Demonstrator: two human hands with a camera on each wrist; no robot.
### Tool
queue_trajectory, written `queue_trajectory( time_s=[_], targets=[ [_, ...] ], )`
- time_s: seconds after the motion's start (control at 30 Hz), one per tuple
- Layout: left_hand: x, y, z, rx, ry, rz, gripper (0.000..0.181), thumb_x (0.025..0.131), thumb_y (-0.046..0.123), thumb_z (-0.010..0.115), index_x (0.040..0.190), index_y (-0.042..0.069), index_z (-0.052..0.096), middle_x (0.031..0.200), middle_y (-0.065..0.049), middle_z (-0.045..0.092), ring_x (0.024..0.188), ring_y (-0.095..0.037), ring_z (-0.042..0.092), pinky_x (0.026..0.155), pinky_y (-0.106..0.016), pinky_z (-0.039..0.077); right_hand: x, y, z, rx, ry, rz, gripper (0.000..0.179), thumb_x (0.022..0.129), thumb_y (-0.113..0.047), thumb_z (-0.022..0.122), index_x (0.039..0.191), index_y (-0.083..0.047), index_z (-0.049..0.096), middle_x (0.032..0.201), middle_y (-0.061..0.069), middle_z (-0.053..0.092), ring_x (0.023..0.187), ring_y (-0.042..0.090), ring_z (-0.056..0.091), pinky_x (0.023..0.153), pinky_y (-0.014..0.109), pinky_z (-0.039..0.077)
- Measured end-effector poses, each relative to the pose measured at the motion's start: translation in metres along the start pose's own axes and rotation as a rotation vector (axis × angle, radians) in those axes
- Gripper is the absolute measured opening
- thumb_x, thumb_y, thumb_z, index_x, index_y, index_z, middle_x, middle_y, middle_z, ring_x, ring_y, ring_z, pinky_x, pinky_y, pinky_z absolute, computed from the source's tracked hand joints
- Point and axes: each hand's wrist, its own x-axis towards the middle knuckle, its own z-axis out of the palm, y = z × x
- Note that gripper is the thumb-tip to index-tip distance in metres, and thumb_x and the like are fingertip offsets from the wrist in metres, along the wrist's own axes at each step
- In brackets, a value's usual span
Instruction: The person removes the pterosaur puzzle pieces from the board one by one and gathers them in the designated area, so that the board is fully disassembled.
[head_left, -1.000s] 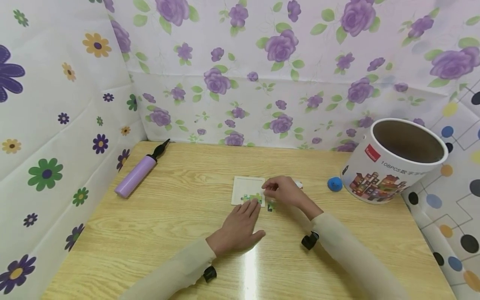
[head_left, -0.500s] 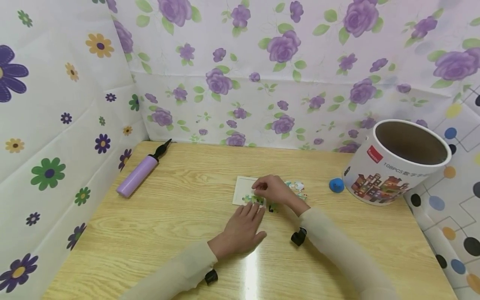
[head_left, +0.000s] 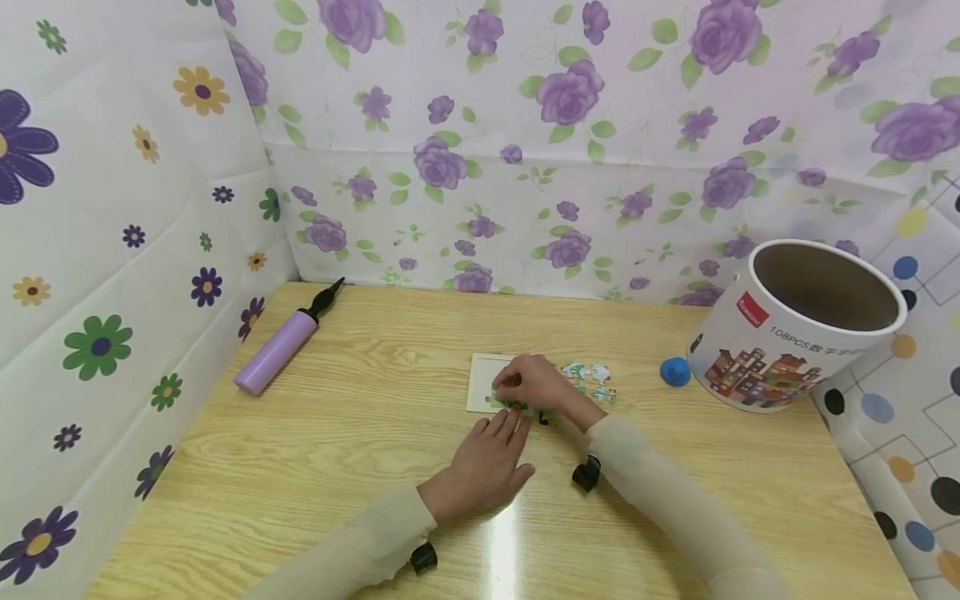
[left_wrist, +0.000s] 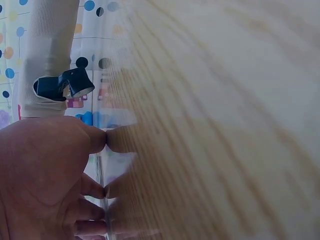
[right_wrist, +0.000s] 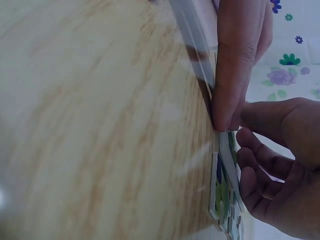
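Observation:
A small pale puzzle board (head_left: pixel 481 372) lies on the table, with green jigsaw pieces (head_left: pixel 496 402) in its front part. My left hand (head_left: pixel 483 471) lies flat in front, its straight fingertips resting on the board's front edge. Over the board, my right hand (head_left: pixel 536 385) has its fingers curled down and its thumb toward the index finger, pinching at a jigsaw piece that the fingers mostly hide. In the right wrist view, the curled right hand (right_wrist: pixel 285 175) meets the board's edge beside the left fingers (right_wrist: pixel 235 65), above stacked loose pieces (right_wrist: pixel 220 190).
Loose jigsaw pieces (head_left: pixel 598 372) lie right of the board, one dark piece (head_left: pixel 544 418) by its front corner. A blue lump (head_left: pixel 675 372) sits beside a large white bucket (head_left: pixel 780 350) at right. A purple hand pump (head_left: pixel 277 352) lies at far left.
My right hand has moved left from the board's right edge to over its pieces, uncovering more loose pieces behind it. The left hand has slid slightly back toward the board's front edge.

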Motion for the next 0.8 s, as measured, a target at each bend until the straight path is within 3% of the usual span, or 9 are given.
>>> queue_trajectory(
  time_s=[0.5,0.8],
  targets=[
    [-0.0008,-0.0009,0.0032,-0.013,0.039,0.020,0.065,0.109,0.048,0.039,0.157,0.004,0.039,0.162,-0.017,0.037,0.150,-0.027,0.036,0.113,-0.040,0.040,-0.0016,0.0006,0.0038,0.011,-0.016,0.005,0.011,0.096,-0.018,0.073,0.103,-0.015,0.080,0.096,-0.004,0.074,0.081,0.006,0.067,0.077,0.030,0.057],
    [-0.0006,-0.0018,0.0011,-0.025,0.030,0.014,0.067,0.108,0.049,0.039,0.157,0.004,0.038,0.162,-0.017,0.038,0.149,-0.028,0.036,0.113,-0.042,0.040,-0.0041,-0.0019,0.0019,0.121,0.012,0.038,0.005,0.098,-0.018,0.070,0.098,-0.018,0.075,0.085,-0.007,0.071,0.073,0.011,0.066,0.073,0.032,0.056]
  ],
)
